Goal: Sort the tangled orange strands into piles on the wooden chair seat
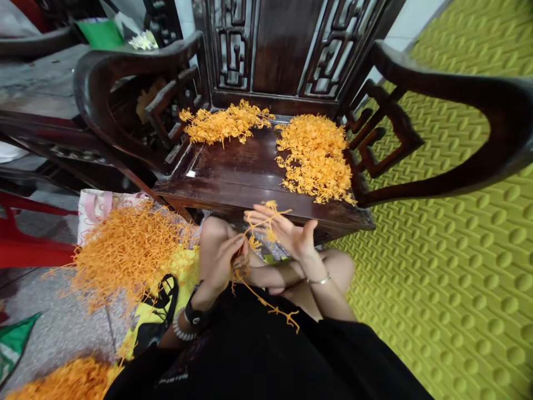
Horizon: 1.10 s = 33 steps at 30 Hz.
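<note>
I see the left hand [220, 255] closed tight, its grip pinching an orange strand [266, 303] just above the lap. The right hand [287, 230] is spread wide, and the strand's upper end loops across its fingers. I cannot tell whether any finger there actually pinches it. The strand runs between both hands, and its tail hangs down over the black clothing.

In my judgement, the strand is thin and branched, so a hard pull between the hands could snap it or strip off its small sprigs. The loose tail could snag on the clothing. If the right grip is slack, the upper end could slide off and fall into the heap [125, 253] on the floor to the left, where it would be lost among the others. The two piles [316, 158] on the chair seat [233, 166] sit near its front edge, and a knock from a knee could spill them.

I can read no brand, label or writing anywhere.
</note>
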Tool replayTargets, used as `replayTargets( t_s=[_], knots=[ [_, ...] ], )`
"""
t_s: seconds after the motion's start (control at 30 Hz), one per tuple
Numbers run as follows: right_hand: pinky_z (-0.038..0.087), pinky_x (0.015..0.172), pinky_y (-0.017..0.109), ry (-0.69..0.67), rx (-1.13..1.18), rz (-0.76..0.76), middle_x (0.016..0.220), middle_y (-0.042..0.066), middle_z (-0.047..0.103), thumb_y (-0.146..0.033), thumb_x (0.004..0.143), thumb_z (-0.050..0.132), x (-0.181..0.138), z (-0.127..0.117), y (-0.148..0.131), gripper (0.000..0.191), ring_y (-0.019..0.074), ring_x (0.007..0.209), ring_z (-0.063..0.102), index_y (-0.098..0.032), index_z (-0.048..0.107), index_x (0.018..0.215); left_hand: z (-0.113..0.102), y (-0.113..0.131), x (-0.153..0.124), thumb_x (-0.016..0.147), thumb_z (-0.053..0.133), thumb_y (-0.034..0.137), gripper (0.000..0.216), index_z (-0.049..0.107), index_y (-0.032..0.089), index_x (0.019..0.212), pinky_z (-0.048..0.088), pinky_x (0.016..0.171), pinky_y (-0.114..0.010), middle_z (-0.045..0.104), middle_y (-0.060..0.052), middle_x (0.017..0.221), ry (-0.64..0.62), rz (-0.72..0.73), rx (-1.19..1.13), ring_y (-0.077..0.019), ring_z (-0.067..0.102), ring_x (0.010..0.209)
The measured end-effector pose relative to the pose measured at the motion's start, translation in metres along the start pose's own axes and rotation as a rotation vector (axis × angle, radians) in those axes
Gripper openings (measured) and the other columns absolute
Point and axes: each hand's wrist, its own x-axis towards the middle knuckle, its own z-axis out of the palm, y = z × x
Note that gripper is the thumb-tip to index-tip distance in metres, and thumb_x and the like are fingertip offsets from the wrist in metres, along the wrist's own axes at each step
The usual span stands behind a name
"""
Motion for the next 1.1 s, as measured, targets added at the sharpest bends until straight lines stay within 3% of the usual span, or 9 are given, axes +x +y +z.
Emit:
replayTargets(
  t_s=[0.13, 0.23, 0.3, 0.37, 0.47, 0.63, 0.87, 0.97, 1.1],
  knots=[
    [0.035, 0.109, 0.043, 0.114, 0.225, -0.069, 0.135, 0.009, 0.054, -0.069, 0.056, 0.076, -0.006, 0.036, 0.049, 0.09, 0.0272, 0.123, 0.052, -0.027, 0.052, 0.132, 0.005, -0.018, 0.0, 0.079, 0.066, 0.048, 0.034, 0.055, 0.017, 0.068, 0.03, 0.051, -0.023, 0.041, 0.004, 0.055, 0.141, -0.035, 0.03, -0.0086, 0.036, 0.051],
    [0.048, 0.088, 0.033, 0.328, 0.23, -0.021, 0.085, 0.003, 0.07, -0.047, 0.065, 0.081, 0.001, 0.052, 0.06, 0.034, 0.0175, 0.083, 0.064, -0.021, 0.071, 0.085, 0.007, -0.031, -0.003, 0.069, 0.071, 0.056, 0.042, 0.056, 0.017, 0.069, 0.033, 0.055, -0.024, 0.046, 0.002, 0.06, 0.215, -0.068, 0.142, -0.0108, 0.042, 0.058],
    [0.048, 0.065, 0.027, 0.416, 0.345, 0.005, 0.044, -0.002, 0.049, -0.051, 0.08, 0.066, 0.005, 0.057, 0.053, 0.05, 0.0105, 0.049, 0.05, -0.019, 0.052, 0.045, 0.008, -0.035, -0.007, 0.073, 0.065, 0.062, 0.049, 0.049, 0.017, 0.063, 0.028, 0.051, -0.024, 0.039, 0.004, 0.056, 0.124, -0.109, 0.229, -0.0091, 0.035, 0.054],
    [0.038, 0.047, 0.022, 0.426, 0.507, -0.014, 0.032, -0.005, 0.022, -0.053, 0.089, 0.054, 0.006, 0.056, 0.037, 0.069, 0.0069, 0.035, 0.027, -0.02, 0.027, 0.034, 0.009, -0.035, -0.012, 0.08, 0.056, 0.064, 0.052, 0.041, 0.017, 0.061, 0.021, 0.048, -0.024, 0.031, 0.006, 0.055, -0.012, -0.139, 0.298, -0.0075, 0.026, 0.051],
    [0.022, 0.036, 0.019, 0.381, 0.646, -0.092, 0.033, -0.006, 0.01, -0.049, 0.093, 0.048, 0.001, 0.048, 0.007, 0.073, 0.0058, 0.033, 0.011, -0.018, 0.014, 0.037, 0.012, -0.03, -0.02, 0.086, 0.046, 0.064, 0.051, 0.037, 0.019, 0.064, 0.016, 0.046, -0.025, 0.024, 0.008, 0.054, -0.15, -0.179, 0.312, -0.0071, 0.019, 0.048],
    [0.017, 0.033, 0.019, 0.414, 0.632, -0.177, 0.033, -0.005, 0.009, -0.044, 0.096, 0.045, -0.011, 0.037, -0.032, 0.074, 0.006, 0.031, 0.01, -0.017, 0.011, 0.036, 0.015, -0.023, -0.028, 0.09, 0.042, 0.059, 0.048, 0.037, 0.019, 0.065, 0.016, 0.046, -0.025, 0.024, 0.008, 0.055, -0.307, -0.22, 0.248, -0.007, 0.018, 0.047],
    [0.023, 0.034, 0.016, 0.359, 0.55, -0.042, 0.034, -0.005, 0.012, -0.043, 0.097, 0.044, 0.001, 0.032, -0.053, 0.073, 0.0049, 0.033, 0.012, -0.016, 0.014, 0.036, 0.021, -0.018, -0.025, 0.087, 0.049, 0.059, 0.048, 0.034, 0.019, 0.063, 0.013, 0.045, -0.024, 0.02, 0.009, 0.054, -0.256, -0.239, 0.108, -0.0059, 0.014, 0.046],
    [0.024, 0.035, 0.016, 0.25, 0.565, -0.067, 0.036, -0.005, 0.015, -0.038, 0.097, 0.043, 0.017, 0.013, -0.063, 0.069, 0.0049, 0.034, 0.015, -0.017, 0.015, 0.038, 0.033, -0.014, -0.006, 0.081, 0.056, 0.06, 0.051, 0.033, 0.02, 0.061, 0.012, 0.043, -0.023, 0.019, 0.01, 0.052, -0.219, -0.216, 0.042, -0.0048, 0.013, 0.044],
    [0.022, 0.036, 0.016, 0.238, 0.514, -0.086, 0.039, -0.007, 0.016, -0.026, 0.098, 0.042, 0.06, -0.04, -0.08, 0.061, 0.0049, 0.035, 0.016, -0.018, 0.015, 0.044, 0.067, -0.004, 0.054, 0.08, 0.06, 0.054, 0.049, 0.031, 0.02, 0.061, 0.013, 0.041, -0.02, 0.019, 0.011, 0.05, -0.217, -0.147, -0.086, -0.0036, 0.014, 0.04]
  ],
)
